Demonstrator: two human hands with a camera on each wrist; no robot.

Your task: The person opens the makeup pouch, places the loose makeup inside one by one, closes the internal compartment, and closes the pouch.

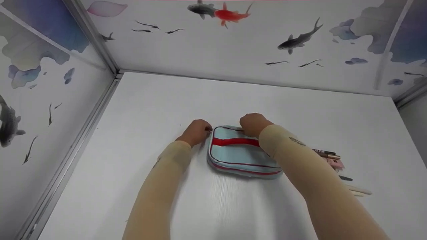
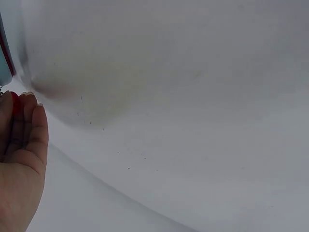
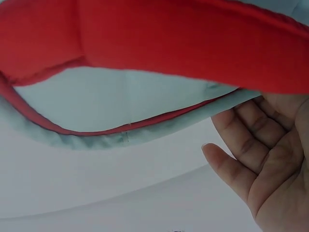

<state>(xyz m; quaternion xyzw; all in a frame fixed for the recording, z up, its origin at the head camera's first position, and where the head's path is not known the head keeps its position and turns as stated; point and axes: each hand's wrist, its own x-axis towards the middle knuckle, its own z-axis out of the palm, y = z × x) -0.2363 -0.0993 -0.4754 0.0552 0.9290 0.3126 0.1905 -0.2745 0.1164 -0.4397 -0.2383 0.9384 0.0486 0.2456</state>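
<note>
A pale blue zip bag (image 1: 237, 154) with red piping lies flat on the white table, its red carrying strap (image 1: 238, 141) running across the top. At the bag's far left corner my left hand (image 1: 196, 131) pinches a red zipper pull (image 2: 17, 103), with part of a small metal link beside it. Across the bag, my right hand (image 1: 254, 124) holds the far edge, fingers (image 3: 241, 140) against the rim beyond the strap. Its thumb is hidden in the right wrist view. The right forearm covers the bag's right side in the head view.
To the right of the bag, partly behind the right sleeve, lie dark pencil-like sticks (image 1: 328, 155), a pink flat item (image 1: 336, 163), a black-ended stick (image 1: 346, 178) and pale sticks (image 1: 360, 190). Fish-printed walls (image 1: 217, 43) border the table at the back and left.
</note>
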